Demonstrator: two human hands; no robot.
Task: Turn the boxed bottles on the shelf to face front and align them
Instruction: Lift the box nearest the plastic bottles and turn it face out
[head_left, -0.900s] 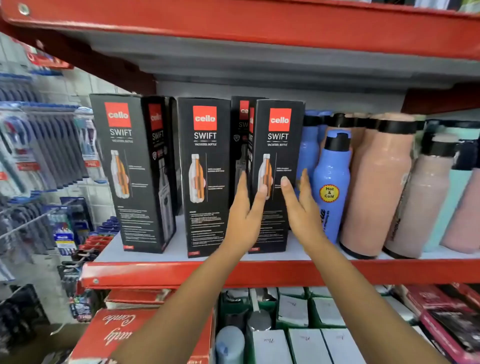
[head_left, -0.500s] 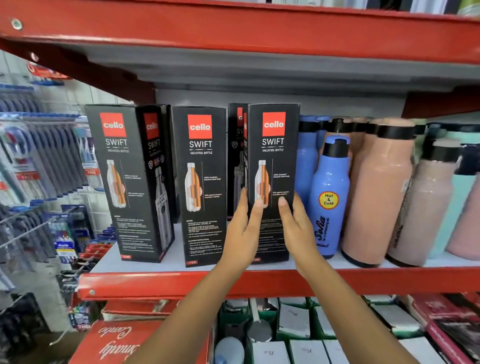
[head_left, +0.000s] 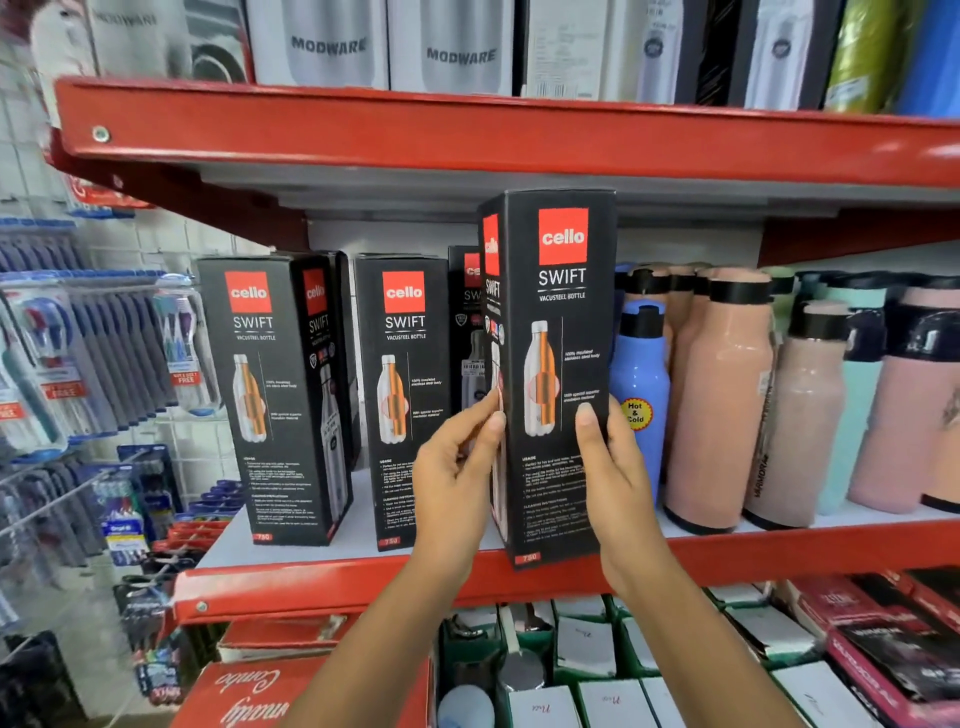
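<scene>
Black cardboard box (head_left: 558, 374), tall, rectangular, clasped between left hand (head_left: 457, 467) and right hand (head_left: 613, 467).

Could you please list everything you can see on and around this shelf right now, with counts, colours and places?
Held Cello Swift box: 1, black with red logo, at the shelf's front edge, front face forward.
Other Cello Swift boxes: at least 3, black, standing left of the held box; one sits behind it.
Blue bottle: 1, blue with black cap, right of the held box.
Pink bottles: several, pink with black caps, further right.
Mint bottles: at least 1, pale green, among the pink ones.
Modware boxes: 2, grey-white, upper shelf.
Toothbrush packs: many, hanging at far left.
Red shelf: front lip below the boxes.
Left hand: on the box's left edge.
Right hand: on its right side.
</scene>
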